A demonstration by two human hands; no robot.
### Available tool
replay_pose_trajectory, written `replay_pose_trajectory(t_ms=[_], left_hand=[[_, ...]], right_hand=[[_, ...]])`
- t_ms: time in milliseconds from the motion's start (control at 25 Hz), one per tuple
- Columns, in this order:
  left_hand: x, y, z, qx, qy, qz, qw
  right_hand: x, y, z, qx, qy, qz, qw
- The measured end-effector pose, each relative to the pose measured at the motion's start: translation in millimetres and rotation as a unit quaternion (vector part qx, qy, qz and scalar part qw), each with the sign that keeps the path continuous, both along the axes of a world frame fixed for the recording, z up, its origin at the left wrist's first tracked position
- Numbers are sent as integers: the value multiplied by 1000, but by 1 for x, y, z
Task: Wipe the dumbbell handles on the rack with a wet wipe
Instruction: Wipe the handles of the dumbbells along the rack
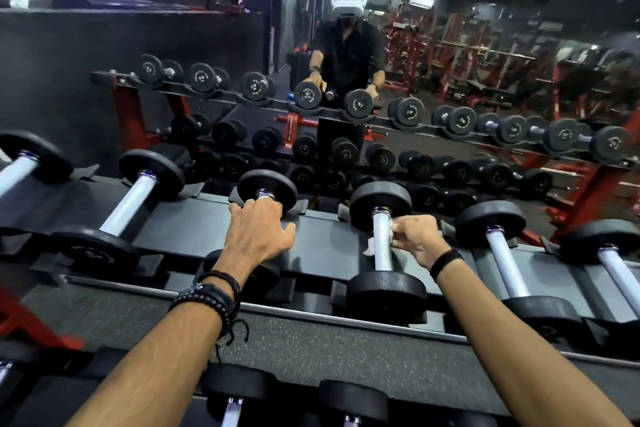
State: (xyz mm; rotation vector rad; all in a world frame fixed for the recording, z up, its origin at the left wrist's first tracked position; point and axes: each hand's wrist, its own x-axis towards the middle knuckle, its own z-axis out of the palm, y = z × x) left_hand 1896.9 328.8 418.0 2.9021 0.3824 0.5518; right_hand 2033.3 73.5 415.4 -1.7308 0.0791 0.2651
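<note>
1. Your right hand [414, 239] was at the knurled handle [382, 243] of a dumbbell on the top tier of the rack [322, 250], fingers curled and pinching a white wet wipe [372, 246] against the bar
2. The wipe sat about midway along that handle, part of it showing on the bar's left side
3. That dumbbell lay in its cradle, near head [386, 293] toward you, far head [381, 203] toward the mirror [450, 80]
4. Your left hand [258, 232] lay over the neighbouring dumbbell [266, 189] to the left, fingers curled down round its handle, which was mostly hidden beneath the hand
5. Dark beaded bracelets [211, 295] were on your left wrist, a black band [445, 262] on the right
6. Further dumbbells flanked both sides of the tier
</note>
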Motion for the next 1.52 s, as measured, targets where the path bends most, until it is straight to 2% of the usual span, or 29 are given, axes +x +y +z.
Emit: replay_pose_trajectory(t_ms=[80,160,240,320,520,680,760,800,880,1000,1120,1200,1280,1320,1400,1480,1520], left_hand=[[-1,-1,1,-4,-5,5,1000],[-1,-3,2,-1,-1,5,1000],[1,-3,2,29,18,6,999],[3,-4,1,68,41,5,997],[1,-2,3,54,36,11,998],[1,-4,3,75,45,17,996],[3,-3,3,84,45,19,995],[3,-4,3,81,51,19,995],[2,-5,3,72,49,16,996],[1,-3,6,67,34,19,997],[3,-3,6,66,36,23,997],[5,-1,1,70,39,21,997],[6,-1,-1,83,46,18,995],[6,-1,-2,87,51,17,995],[5,-1,-1,84,50,16,995],[3,-2,1,79,47,16,996],[2,-2,2,77,46,17,996]], right_hand=[[-2,2,6,58,39,2,998],[-25,-16,5,79,102,85,988],[-44,-38,1,59,160,152,974],[-35,-43,0,101,196,151,964],[-1,-9,15,178,172,127,960],[-33,-20,-5,102,206,209,951],[-39,-22,-6,80,188,271,941],[-32,-15,-3,89,192,269,939],[-13,9,2,138,197,203,949],[7,33,-2,109,178,116,971],[-14,19,-10,67,191,182,962],[-30,0,-15,-9,136,237,962],[-34,-9,-12,-186,37,261,947],[-28,-9,-9,-231,-6,244,942],[-11,-3,-1,-222,-74,161,959],[4,4,6,-167,-98,61,979],[9,4,4,-143,-93,42,984]])
